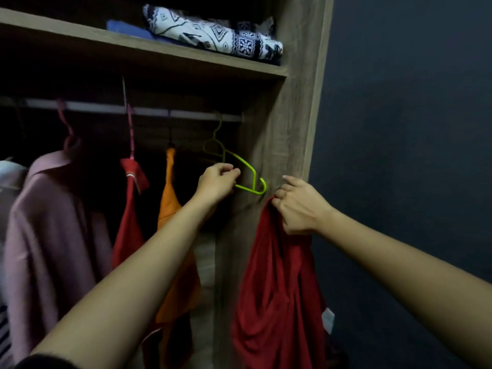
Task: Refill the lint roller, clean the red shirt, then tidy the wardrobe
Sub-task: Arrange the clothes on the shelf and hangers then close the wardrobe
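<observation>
Red shirt [277, 288] hangs bunched (white tag showing) beside the wardrobe [292, 102].

The wardrobe shelf [159, 53] is carrying 2 folded pieces: a black-and-white patterned cloth [213, 33] is lying at 12 o'clock, a blue cloth [125, 27] showing at its 9 o'clock side.

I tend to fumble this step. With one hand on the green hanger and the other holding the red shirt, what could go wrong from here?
The right hand pinches the red shirt only at a bunched top edge, so it could slip. The left hand grips the green hanger beside the wardrobe wall; its end could snag there.
</observation>
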